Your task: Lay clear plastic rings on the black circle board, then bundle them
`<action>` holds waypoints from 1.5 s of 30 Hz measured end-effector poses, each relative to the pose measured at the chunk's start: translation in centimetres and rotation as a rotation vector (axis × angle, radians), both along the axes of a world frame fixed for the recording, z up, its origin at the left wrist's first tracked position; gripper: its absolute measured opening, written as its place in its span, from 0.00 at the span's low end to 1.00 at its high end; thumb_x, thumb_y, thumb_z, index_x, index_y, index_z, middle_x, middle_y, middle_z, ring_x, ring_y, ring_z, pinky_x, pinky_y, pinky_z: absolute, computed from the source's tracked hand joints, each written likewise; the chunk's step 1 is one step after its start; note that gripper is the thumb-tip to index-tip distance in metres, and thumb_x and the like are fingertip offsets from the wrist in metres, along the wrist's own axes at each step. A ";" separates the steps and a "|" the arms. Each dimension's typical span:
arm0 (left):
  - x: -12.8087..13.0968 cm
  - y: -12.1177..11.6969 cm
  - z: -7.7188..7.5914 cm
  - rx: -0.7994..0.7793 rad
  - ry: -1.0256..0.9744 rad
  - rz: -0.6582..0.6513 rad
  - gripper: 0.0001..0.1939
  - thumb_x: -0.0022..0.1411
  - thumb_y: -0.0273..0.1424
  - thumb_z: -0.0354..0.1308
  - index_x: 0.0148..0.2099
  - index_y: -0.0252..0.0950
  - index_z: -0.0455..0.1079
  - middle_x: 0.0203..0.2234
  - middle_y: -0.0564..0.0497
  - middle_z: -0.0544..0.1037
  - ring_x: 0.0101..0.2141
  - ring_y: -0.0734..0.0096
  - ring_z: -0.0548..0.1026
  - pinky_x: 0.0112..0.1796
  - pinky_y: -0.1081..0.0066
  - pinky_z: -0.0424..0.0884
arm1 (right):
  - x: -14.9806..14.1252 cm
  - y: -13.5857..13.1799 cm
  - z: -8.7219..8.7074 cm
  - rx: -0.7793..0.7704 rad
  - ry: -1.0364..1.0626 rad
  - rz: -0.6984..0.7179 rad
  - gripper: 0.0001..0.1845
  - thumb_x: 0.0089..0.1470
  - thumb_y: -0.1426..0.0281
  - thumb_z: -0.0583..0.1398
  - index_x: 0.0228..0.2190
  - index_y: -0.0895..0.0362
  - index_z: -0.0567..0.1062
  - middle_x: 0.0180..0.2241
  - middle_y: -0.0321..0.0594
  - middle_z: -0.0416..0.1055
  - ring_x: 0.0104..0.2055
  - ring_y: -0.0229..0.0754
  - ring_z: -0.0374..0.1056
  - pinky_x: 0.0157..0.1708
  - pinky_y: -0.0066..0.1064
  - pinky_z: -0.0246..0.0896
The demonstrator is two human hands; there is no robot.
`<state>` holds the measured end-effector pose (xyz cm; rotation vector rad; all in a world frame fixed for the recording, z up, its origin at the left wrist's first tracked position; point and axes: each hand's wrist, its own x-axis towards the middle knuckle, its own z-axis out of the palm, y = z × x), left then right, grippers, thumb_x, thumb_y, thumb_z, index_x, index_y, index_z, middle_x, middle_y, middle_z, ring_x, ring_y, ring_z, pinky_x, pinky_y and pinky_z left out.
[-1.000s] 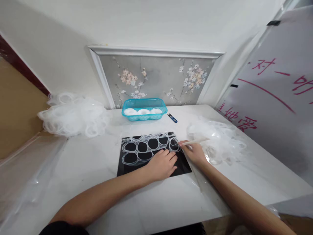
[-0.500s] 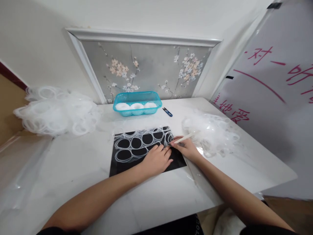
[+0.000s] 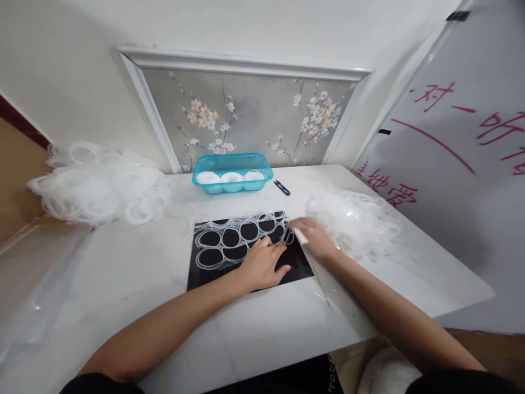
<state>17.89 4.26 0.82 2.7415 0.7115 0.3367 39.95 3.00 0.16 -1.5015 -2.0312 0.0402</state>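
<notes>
A black rectangular sheet lies on the table, with rows of translucent white rings on its upper and middle part. My left hand rests on the sheet with thumb and fingers apart, its fingertips at the lower edge of the rings. At the sheet's right edge, my right hand is closed around a thin white stick, only a short piece of which shows under the fingers. Its fingertips are beside the rightmost loose-looking ring. The right hand is slightly blurred.
A blue plastic basket with white ring rolls stands at the back, near small blue thread snips. Piles of translucent rings lie at left and right. A whiteboard stands at right.
My right hand has shifted slightly up, and the stick, which pointed up and to the right, now shows below the fingers. My left hand stays on the sheet, thumb spread a little wider.
</notes>
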 end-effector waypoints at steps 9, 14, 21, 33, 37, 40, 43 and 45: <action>-0.7 0.5 1.2 -0.248 -0.233 0.092 0.15 0.59 0.36 0.58 0.48 0.36 0.70 0.38 0.46 0.75 0.39 0.60 0.71 0.42 0.62 0.67 | -1.9 -2.0 7.0 -0.066 0.666 -0.264 0.13 0.51 0.61 0.60 0.26 0.57 0.78 0.36 0.43 0.77 0.42 0.49 0.72 0.45 0.39 0.64; -2.6 1.4 7.2 -0.743 -0.770 0.258 0.19 0.53 0.26 0.54 0.49 0.37 0.66 0.48 0.47 0.72 0.44 0.64 0.70 0.44 0.65 0.68 | -7.1 -4.4 8.9 -0.658 1.443 0.201 0.12 0.48 0.63 0.66 0.31 0.58 0.77 0.31 0.39 0.76 0.35 0.38 0.73 0.41 0.31 0.67; -7.0 0.1 14.0 -1.215 -0.708 -0.019 0.18 0.56 0.29 0.55 0.50 0.37 0.68 0.46 0.43 0.74 0.45 0.59 0.74 0.46 0.59 0.70 | -10.1 -4.4 13.3 -0.931 1.731 0.540 0.08 0.48 0.68 0.66 0.30 0.58 0.74 0.30 0.36 0.74 0.33 0.34 0.73 0.39 0.27 0.69; -8.7 -2.2 14.8 -0.321 -0.921 0.172 0.12 0.56 0.23 0.61 0.43 0.39 0.68 0.22 0.57 0.72 0.28 0.73 0.75 0.31 0.72 0.71 | -11.2 -4.2 15.1 -0.523 1.355 1.280 0.20 0.49 0.61 0.63 0.14 0.55 0.63 0.20 0.27 0.64 0.17 0.26 0.59 0.32 0.24 0.65; -9.3 -3.4 15.0 0.293 -0.930 0.068 0.18 0.53 0.19 0.61 0.45 0.40 0.68 0.29 0.54 0.75 0.35 0.69 0.75 0.38 0.67 0.73 | -10.3 -4.7 16.0 -0.455 0.926 1.271 0.20 0.55 0.63 0.59 0.14 0.55 0.69 0.20 0.33 0.68 0.24 0.30 0.66 0.34 0.25 0.63; -9.6 -3.3 15.0 0.426 -0.881 0.008 0.18 0.53 0.18 0.61 0.45 0.39 0.68 0.30 0.53 0.75 0.36 0.68 0.75 0.34 0.67 0.74 | -10.3 -5.6 16.2 -0.465 0.808 1.253 0.16 0.54 0.64 0.60 0.18 0.55 0.74 0.23 0.36 0.73 0.25 0.32 0.69 0.35 0.26 0.64; -9.6 -3.0 15.2 0.454 -0.880 -0.004 0.18 0.52 0.18 0.61 0.44 0.39 0.68 0.30 0.53 0.75 0.36 0.68 0.75 0.34 0.67 0.74 | -11.2 -6.5 15.8 -0.442 0.868 1.239 0.16 0.53 0.64 0.61 0.17 0.55 0.73 0.22 0.37 0.73 0.25 0.33 0.70 0.31 0.24 0.64; -9.3 -2.8 15.4 0.461 -0.883 -0.002 0.17 0.53 0.18 0.61 0.44 0.39 0.68 0.30 0.53 0.75 0.35 0.68 0.75 0.35 0.68 0.73 | -11.7 -6.9 15.5 -0.425 0.959 1.182 0.17 0.54 0.64 0.61 0.16 0.56 0.73 0.20 0.38 0.72 0.24 0.33 0.70 0.30 0.23 0.64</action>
